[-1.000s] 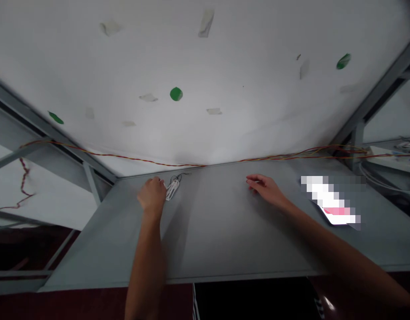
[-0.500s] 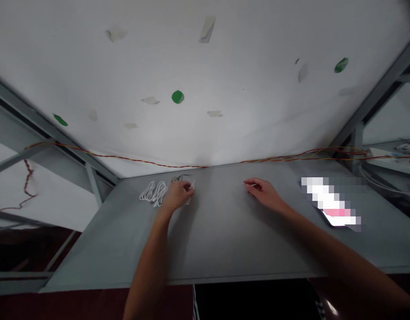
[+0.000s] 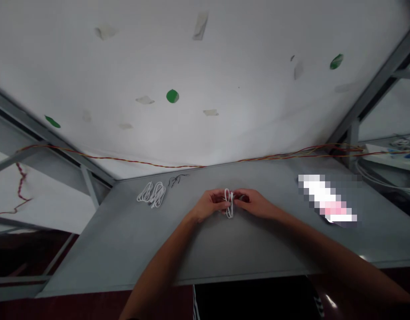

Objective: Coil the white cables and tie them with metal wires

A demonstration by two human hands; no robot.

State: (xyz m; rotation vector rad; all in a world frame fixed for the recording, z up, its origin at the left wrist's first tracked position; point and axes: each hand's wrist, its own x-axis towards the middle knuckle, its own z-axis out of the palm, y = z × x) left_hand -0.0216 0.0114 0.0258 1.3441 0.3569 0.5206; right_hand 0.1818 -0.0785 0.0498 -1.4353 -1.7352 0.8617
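Currently holding a coiled white cable [image 3: 231,202] between two bare hands, over the middle of the grey tabletop [image 3: 205,249] (cannot tell a slight lift from a light rest on its surface). Clamped on the cable's left side with the thumb and bent fingers of the left hand [image 3: 207,205]; meeting its right side with the curled fingertips of the right hand [image 3: 256,203] (cannot tell a firm pinch from a mere touch there). Reaching in with both forearms across the tabletop's near edge. Lying side by side toward the tabletop's back left, two more white coils [image 3: 158,194], well apart from both hands. Just beside these, close to the tabletop's back edge, a few thin dark ties [image 3: 178,179]. Lying on the tabletop's right part, a bright-screened device [image 3: 328,200], mostly hidden by pixelation. Running along the tabletop's back edge and past both its ends, twisted red and yellow wires [image 3: 141,162]. Rising behind the tabletop, a white panel [image 3: 198,66], dotted with green stickers [image 3: 172,96] and scraps of pale tape [image 3: 201,26].
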